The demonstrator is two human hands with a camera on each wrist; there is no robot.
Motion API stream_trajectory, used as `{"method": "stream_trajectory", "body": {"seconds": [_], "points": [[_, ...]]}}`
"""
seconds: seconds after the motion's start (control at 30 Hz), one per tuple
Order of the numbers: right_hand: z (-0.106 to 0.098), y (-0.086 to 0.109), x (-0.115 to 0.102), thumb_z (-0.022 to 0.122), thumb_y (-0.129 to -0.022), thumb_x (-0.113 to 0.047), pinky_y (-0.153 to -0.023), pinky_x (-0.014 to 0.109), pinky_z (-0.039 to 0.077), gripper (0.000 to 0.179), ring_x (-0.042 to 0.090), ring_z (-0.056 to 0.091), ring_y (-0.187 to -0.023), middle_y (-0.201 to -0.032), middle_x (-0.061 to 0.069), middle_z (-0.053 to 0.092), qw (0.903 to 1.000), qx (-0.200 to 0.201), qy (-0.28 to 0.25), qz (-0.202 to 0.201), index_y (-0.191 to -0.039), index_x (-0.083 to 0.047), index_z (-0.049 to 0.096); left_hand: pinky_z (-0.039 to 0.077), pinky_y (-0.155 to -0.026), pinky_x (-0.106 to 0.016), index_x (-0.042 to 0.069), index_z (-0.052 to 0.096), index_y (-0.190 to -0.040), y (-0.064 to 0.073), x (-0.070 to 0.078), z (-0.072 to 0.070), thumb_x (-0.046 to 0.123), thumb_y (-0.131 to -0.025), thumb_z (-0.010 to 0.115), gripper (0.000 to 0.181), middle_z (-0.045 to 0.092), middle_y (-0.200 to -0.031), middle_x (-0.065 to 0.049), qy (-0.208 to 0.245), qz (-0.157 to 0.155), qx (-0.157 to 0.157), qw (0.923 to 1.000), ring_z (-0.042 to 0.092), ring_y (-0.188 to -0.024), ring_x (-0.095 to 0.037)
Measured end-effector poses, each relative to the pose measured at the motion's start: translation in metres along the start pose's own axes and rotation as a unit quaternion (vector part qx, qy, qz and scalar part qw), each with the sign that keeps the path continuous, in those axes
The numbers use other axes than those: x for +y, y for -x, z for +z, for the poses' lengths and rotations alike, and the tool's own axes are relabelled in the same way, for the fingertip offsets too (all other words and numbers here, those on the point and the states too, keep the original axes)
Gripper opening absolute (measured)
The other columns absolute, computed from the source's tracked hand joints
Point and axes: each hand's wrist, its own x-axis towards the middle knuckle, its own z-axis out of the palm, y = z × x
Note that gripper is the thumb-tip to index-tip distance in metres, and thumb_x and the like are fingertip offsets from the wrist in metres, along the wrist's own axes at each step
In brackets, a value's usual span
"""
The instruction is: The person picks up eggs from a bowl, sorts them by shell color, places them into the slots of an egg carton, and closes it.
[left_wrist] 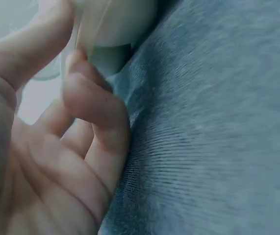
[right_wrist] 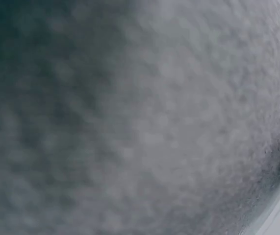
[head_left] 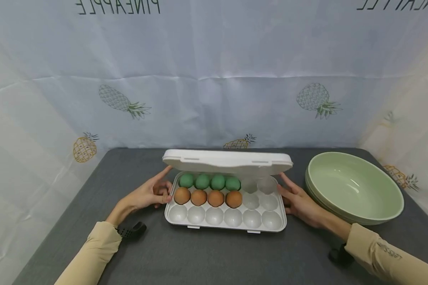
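Note:
A white plastic egg box (head_left: 214, 229) lies on the grey cloth, its hinged lid (head_left: 228, 161) raised along the far side. Green eggs (head_left: 218, 182) fill several cups of the back row from the left. Brown eggs (head_left: 215, 198) sit likewise in the middle row; the front-row cups hold none. My left hand (head_left: 149, 194) grips the box's left end, thumb on the rim, index finger reaching up to the lid. In the left wrist view its curled fingers (left_wrist: 100, 107) lie against the box edge. At the right end, my right hand (head_left: 299, 204) holds the box similarly, one finger reaching the lid corner.
Pale green bowls (head_left: 353, 190), stacked, stand on the right beside my right forearm. Grey cloth (head_left: 199, 257) covers the table. A white curtain (head_left: 214, 111) printed with pineapples hangs behind. The right wrist view is mostly blurred cloth.

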Motion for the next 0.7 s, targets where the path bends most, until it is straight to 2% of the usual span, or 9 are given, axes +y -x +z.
{"method": "stream_trajectory", "body": {"seconds": [0.1,0.17,0.23,0.3,0.37,0.5,0.57,0.6,0.7], "points": [[0.001,0.001,0.005,0.040,-0.112,-0.037,-0.096,0.042,0.056,0.067,0.022,0.054,-0.134,-0.163,0.020,0.034,0.9997,0.019,0.006,-0.016,-0.165,-0.018,0.004,0.048,-0.055,-0.028,0.003,0.023,-0.160,0.006,0.003,0.010,0.003,-0.092,0.074,0.085,0.055,-0.107,-0.003,-0.106,0.062,0.065,0.9903,0.055,-0.076,-0.003],[0.001,0.002,0.008,0.042,-0.112,-0.034,-0.094,0.039,0.056,0.065,0.007,0.059,-0.125,-0.158,0.011,0.041,0.9992,0.025,0.009,-0.029,-0.165,-0.015,0.010,0.053,-0.060,-0.028,0.002,0.035,-0.156,0.011,0.005,0.018,0.000,-0.088,0.077,0.080,0.055,-0.120,-0.004,-0.176,0.118,0.111,0.9709,0.056,-0.092,0.000],[0.001,0.005,0.010,0.043,-0.112,-0.031,-0.093,0.034,0.055,0.065,-0.004,0.058,-0.120,-0.161,0.009,0.036,0.9989,0.024,0.009,-0.039,-0.165,-0.015,0.009,0.057,-0.071,-0.028,0.005,0.041,-0.155,0.016,0.008,0.028,-0.002,-0.083,0.081,0.082,0.053,-0.136,-0.006,-0.235,0.165,0.145,0.9469,0.054,-0.112,0.004],[0.001,0.009,0.010,0.042,-0.112,-0.029,-0.092,0.030,0.055,0.069,-0.010,0.056,-0.119,-0.168,0.013,0.022,0.9989,0.020,0.016,-0.041,-0.166,-0.018,0.000,0.058,-0.085,-0.030,0.006,0.042,-0.155,0.022,0.012,0.038,-0.002,-0.081,0.083,0.085,0.045,-0.153,-0.009,-0.280,0.196,0.157,0.9265,0.046,-0.135,0.001],[0.004,0.014,0.008,0.041,-0.112,-0.030,-0.093,0.025,0.054,0.071,-0.014,0.053,-0.120,-0.171,0.019,0.006,0.9986,0.026,0.028,-0.037,-0.165,-0.018,-0.005,0.053,-0.101,-0.029,0.006,0.044,-0.153,0.030,0.016,0.047,0.000,-0.081,0.083,0.082,0.038,-0.162,-0.015,-0.303,0.205,0.149,0.9185,0.037,-0.148,-0.004],[0.015,0.029,0.000,0.039,-0.113,-0.029,-0.094,0.021,0.053,0.059,-0.011,0.051,-0.122,-0.164,0.025,0.025,0.9857,0.106,0.114,-0.063,-0.165,-0.013,0.015,0.028,-0.119,-0.015,0.009,0.047,-0.151,0.048,0.022,0.062,0.015,-0.081,0.084,0.079,0.035,-0.164,-0.018,-0.348,0.209,0.135,0.9040,0.032,-0.154,-0.011],[0.022,0.038,-0.001,0.045,-0.111,-0.021,-0.097,0.014,0.049,0.049,-0.011,0.049,-0.125,-0.153,0.022,0.042,0.9591,0.159,0.194,-0.131,-0.158,-0.010,0.037,0.020,-0.120,-0.011,0.010,0.048,-0.151,0.056,0.023,0.066,0.022,-0.081,0.085,0.080,0.039,-0.162,-0.016,-0.376,0.213,0.135,0.8915,0.032,-0.153,-0.013],[0.026,0.042,-0.001,0.053,-0.108,-0.016,-0.100,0.012,0.047,0.045,-0.009,0.050,-0.127,-0.148,0.019,0.049,0.9368,0.180,0.242,-0.178,-0.152,-0.008,0.048,0.019,-0.120,-0.012,0.010,0.049,-0.151,0.060,0.024,0.068,0.025,-0.081,0.085,0.080,0.042,-0.161,-0.014,-0.395,0.213,0.137,0.8830,0.034,-0.152,-0.014],[0.035,0.050,0.004,0.073,-0.096,-0.017,-0.109,0.007,0.036,0.038,-0.005,0.049,-0.137,-0.140,0.011,0.063,0.8468,0.191,0.369,-0.332,-0.131,-0.006,0.069,0.016,-0.123,-0.012,0.012,0.049,-0.151,0.065,0.029,0.075,0.035,-0.083,0.084,0.080,0.047,-0.159,-0.009,-0.438,0.199,0.137,0.8661,0.033,-0.154,-0.016]]}}
